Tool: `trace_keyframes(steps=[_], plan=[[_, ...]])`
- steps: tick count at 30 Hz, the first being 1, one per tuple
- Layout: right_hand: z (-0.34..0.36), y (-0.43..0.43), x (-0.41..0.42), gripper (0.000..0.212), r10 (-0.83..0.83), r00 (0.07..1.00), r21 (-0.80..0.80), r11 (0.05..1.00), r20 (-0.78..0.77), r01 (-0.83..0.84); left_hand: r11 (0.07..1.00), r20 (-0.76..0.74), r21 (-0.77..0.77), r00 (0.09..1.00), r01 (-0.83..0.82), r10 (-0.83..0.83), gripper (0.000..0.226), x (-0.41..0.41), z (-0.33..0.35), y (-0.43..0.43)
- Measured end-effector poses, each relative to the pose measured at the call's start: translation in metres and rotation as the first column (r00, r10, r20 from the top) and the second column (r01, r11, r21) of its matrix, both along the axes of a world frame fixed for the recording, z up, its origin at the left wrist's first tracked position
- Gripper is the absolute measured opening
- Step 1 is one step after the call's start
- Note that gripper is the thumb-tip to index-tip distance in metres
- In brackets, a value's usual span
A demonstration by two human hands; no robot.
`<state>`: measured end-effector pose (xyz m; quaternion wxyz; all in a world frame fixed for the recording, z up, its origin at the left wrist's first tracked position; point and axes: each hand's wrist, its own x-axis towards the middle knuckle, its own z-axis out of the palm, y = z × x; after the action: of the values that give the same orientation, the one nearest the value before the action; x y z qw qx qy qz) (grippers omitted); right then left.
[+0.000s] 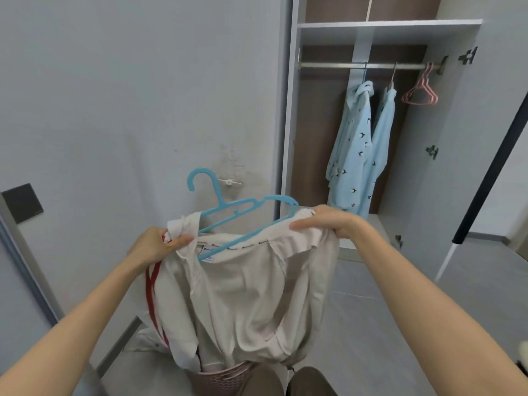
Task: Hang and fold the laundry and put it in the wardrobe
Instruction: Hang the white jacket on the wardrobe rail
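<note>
**Fingers clamped on shirt, hanger half seated**

The left hand and right hand each pinch a shoulder of the beige shirt, held above the pink laundry basket. The blue hanger lies tilted across the collar. This looks like the hanging step. Next, seat both shoulders, then hook it onto the wardrobe rail.

- Blue hanger: right end covered by the cream shirt and the right hand
- Left hand: fingers hidden behind the shirt's collar; only the thumb shows
- Pink basket: mostly covered by the shirt, base cut off by the lower edge
- Collar label: print too small to read
- Item at the right edge: cut off, not identifiable
</note>
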<state>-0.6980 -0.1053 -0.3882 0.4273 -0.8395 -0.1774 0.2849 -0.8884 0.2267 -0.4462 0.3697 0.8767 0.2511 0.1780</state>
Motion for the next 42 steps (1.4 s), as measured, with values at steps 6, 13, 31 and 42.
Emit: trace_keyframes(steps=[6,13,31,42], plan=[[0.019,-0.016,0.01,0.042,-0.209,0.977,0.151,0.968,0.043,0.2,0.992,-0.02,0.022,0.992,0.126,-0.126,0.043,-0.005,0.008,0.009],[0.059,-0.016,-0.005,0.043,-0.33,0.944,0.232,0.92,0.023,0.316,0.904,-0.046,0.418,0.996,0.09,-0.077,0.052,-0.003,0.015,-0.022],[0.14,-0.052,-0.041,0.033,-0.447,0.346,0.402,0.894,0.825,0.197,0.956,0.391,0.277,0.92,-0.094,-0.022,0.063,0.061,0.14,-0.104],[0.115,-0.104,-0.025,0.027,-0.182,0.219,0.138,0.97,0.959,0.202,0.949,0.366,0.298,0.905,0.106,-0.216,0.064,0.108,0.128,-0.181]])
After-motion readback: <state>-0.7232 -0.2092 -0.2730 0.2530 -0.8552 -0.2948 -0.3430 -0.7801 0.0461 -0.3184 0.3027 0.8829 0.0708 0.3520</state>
